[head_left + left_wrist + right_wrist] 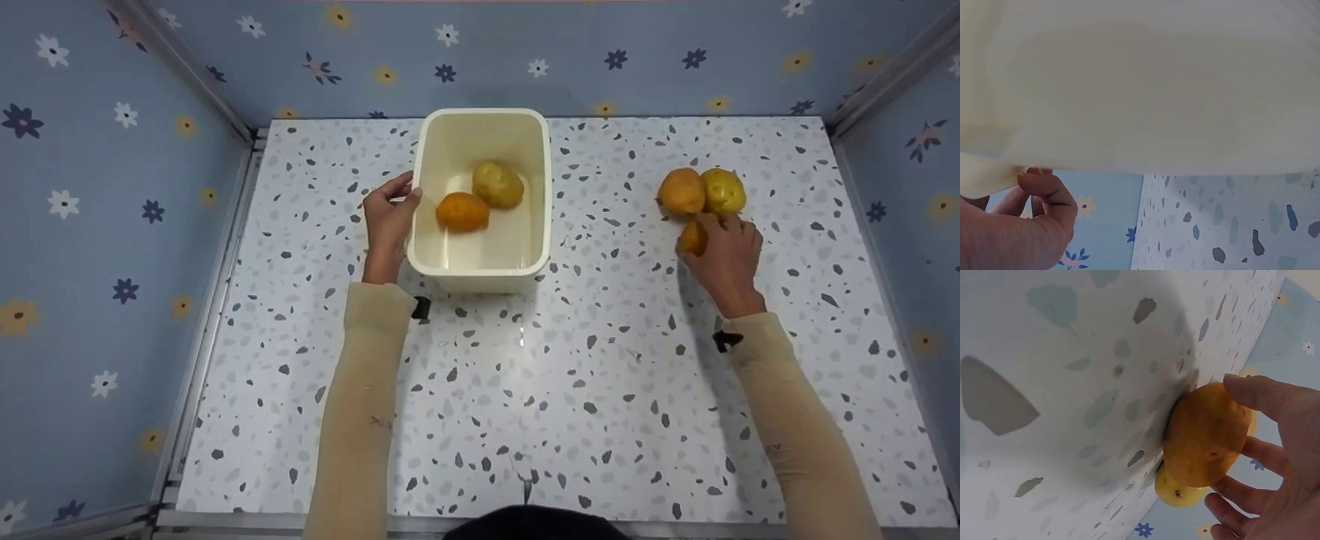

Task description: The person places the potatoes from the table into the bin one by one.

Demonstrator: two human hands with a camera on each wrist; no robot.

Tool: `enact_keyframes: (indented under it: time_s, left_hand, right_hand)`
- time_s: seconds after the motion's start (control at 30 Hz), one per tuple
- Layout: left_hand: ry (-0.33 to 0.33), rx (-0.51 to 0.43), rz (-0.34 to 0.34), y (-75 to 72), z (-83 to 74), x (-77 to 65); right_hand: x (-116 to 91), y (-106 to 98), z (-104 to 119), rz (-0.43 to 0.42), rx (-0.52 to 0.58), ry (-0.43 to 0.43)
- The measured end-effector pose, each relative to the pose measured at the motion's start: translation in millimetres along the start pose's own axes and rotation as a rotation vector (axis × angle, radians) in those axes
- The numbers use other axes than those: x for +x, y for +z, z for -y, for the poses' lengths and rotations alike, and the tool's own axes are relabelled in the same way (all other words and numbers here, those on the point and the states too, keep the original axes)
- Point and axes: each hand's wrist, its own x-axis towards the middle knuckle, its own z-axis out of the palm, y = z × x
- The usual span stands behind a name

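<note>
A cream plastic bin stands at the back of the table, left of centre. My left hand grips its left rim between thumb and fingers; the left wrist view shows the fingertips curled at the bin's edge. Inside lie an orange round fruit and a yellow lumpy, potato-like piece, touching. Over at the right, my right hand holds an orange-brown, potato-shaped piece, thumb on one side and fingers on the other. Just beyond sit another orange piece and a yellow one.
The speckled white table is bordered by blue flowered panels at the back and both sides. A wide stretch of tabletop separates the bin from the produce on the right. Dark straps show at the sleeve cuffs.
</note>
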Motion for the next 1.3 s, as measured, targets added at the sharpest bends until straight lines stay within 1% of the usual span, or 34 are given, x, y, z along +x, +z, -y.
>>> enact_keyframes:
  time_s: [0.1, 0.23, 0.37, 0.5, 0.77, 0.97, 1.1, 1.17, 1.3]
  left_hand:
    - [0.007, -0.012, 0.002, 0.1, 0.1, 0.2]
    - [0.015, -0.024, 0.0, -0.1, 0.8, 1.0]
    - [0.015, -0.01, -0.004, 0.1, 1.3, 1.5]
    - [0.0, -0.003, -0.006, 0.3, 1.5, 1.6]
    - [-0.028, -0.018, -0.014, -0.8, 0.6, 0.2]
    - [0.0, -0.013, -0.008, -0.5, 0.7, -0.5]
    - [0.017, -0.025, -0.001, -0.1, -0.3, -2.3]
    - [0.022, -0.03, -0.003, -0.1, -0.2, -2.4]
    - [0.018, -0.023, -0.008, 0.1, 0.1, -2.0]
  right_hand:
    - [0, 1, -2, -0.004, -0.009, 0.016]
    - [0, 4, -4, -0.043, 0.0, 0.009]
    - [-1, 5, -4, -0.038, 0.005, 0.022]
    - [-1, 6, -5, -0.022, 0.012, 0.037]
    - [-1, 7, -5, -0.034, 0.04, 0.016]
    - [0, 3, -5, -0.002, 0.041, 0.044]
    - [-1, 1, -5, -0.001, 0.043, 0.057]
    - [-1, 0, -4, -0.018, 0.043, 0.049]
    - [-1, -3, 4, -0.084, 0.048, 0.012]
